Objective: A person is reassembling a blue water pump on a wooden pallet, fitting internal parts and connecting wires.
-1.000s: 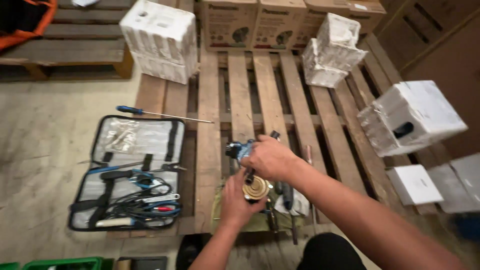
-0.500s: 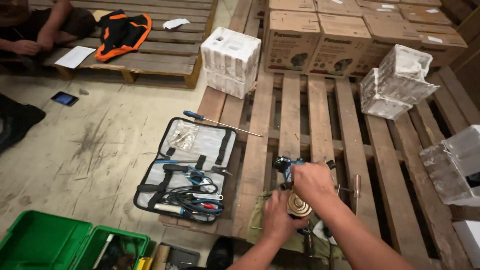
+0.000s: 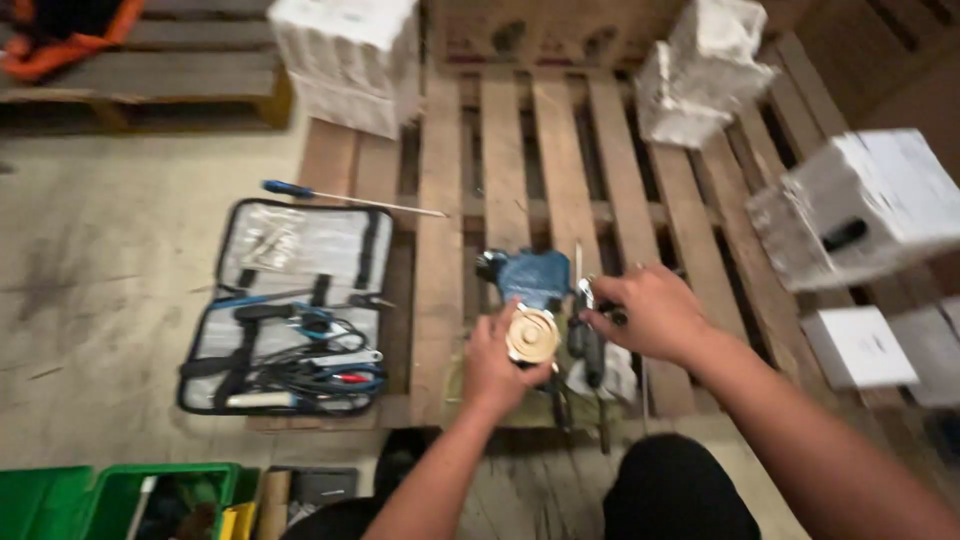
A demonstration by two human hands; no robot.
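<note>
While the blue motor unit (image 3: 533,277) rests on the near part of the wooden pallet (image 3: 500,150), its round brass-coloured part (image 3: 532,337) faces the camera. Left hand (image 3: 497,368) has its grip closed around that brass part from the near side. Right hand (image 3: 648,317) has its grip closed on a slim metal tool (image 3: 581,283), just right of the motor unit. Dark-handled tools (image 3: 588,352) lie on the pallet below the hands. Left of the pallet lies an open tool case (image 3: 290,305), with a blue-handled screwdriver (image 3: 345,198) beyond it. White boxes (image 3: 860,205) sit to the right and far. Green crates (image 3: 120,497) occupy the near left.
</note>
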